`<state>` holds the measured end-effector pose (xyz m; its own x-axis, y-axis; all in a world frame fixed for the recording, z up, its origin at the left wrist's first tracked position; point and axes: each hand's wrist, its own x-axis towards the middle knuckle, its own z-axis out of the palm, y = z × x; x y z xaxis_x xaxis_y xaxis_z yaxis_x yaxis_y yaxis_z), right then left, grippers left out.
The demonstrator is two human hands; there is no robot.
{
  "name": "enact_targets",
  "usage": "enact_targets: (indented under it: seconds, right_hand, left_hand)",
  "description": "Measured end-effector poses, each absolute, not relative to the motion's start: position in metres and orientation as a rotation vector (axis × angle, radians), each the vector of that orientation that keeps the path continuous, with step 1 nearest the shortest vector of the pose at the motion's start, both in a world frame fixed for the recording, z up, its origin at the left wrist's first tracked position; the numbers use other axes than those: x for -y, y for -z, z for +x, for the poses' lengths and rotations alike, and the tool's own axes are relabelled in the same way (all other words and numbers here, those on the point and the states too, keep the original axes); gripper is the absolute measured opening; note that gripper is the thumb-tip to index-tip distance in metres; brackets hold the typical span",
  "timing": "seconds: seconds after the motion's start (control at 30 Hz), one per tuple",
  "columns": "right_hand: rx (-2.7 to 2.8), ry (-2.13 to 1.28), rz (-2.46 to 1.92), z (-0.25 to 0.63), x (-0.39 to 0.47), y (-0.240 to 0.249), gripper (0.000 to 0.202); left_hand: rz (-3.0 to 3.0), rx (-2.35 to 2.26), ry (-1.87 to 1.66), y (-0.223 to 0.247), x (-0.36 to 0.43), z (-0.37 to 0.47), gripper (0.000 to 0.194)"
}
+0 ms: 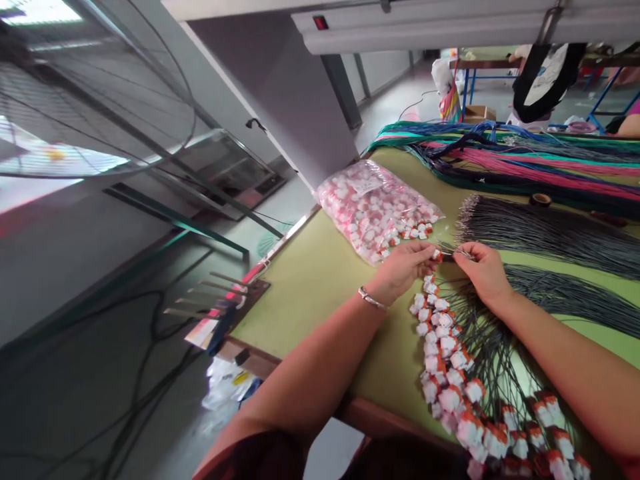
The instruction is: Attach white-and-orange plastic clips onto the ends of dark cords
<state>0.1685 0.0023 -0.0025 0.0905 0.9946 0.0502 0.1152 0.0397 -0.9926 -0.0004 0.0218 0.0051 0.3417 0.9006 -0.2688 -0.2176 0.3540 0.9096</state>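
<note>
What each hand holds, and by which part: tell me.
Left hand: a small white-and-orange connector, by one side. Right hand: thin dark wires, near their silvery tips.

Both bare arms enter from the bottom of the view and reach forward over the tabletop [300, 287]. The left forearm [320, 360] runs diagonally up and to the right, crossing the tabletop's near edge. A silver-coloured bracelet [373, 299] encircles the left wrist. The left hand [407, 263] is turned inward, thumb and fingers drawn together in a pinch. The right forearm [560, 353] slants up and to the left from the lower right. The right hand [483, 270] is also pinched, fingers bent, directed toward the left. The fingertips of both hands are near each other, slightly apart. Dark clothing [265, 457] shows at the left upper arm.
</note>
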Motion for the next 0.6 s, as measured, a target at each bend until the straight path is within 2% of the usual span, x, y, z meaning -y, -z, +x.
enact_targets:
  seconds: [0.3, 0.6]
  right_hand:
    - [1.401, -0.896, -1.343, 0.1669, -0.0004, 0.0008, 0.007]
    - [1.478, -0.816, -1.354, 0.1675, 0.0, 0.0044, 0.004]
  left_hand:
    - [0.749, -0.747, -0.795, 0.0014, -0.0263, -0.004, 0.011]
    - [0.706, -0.749, -0.807, 0.0017, -0.0238, -0.0034, 0.01]
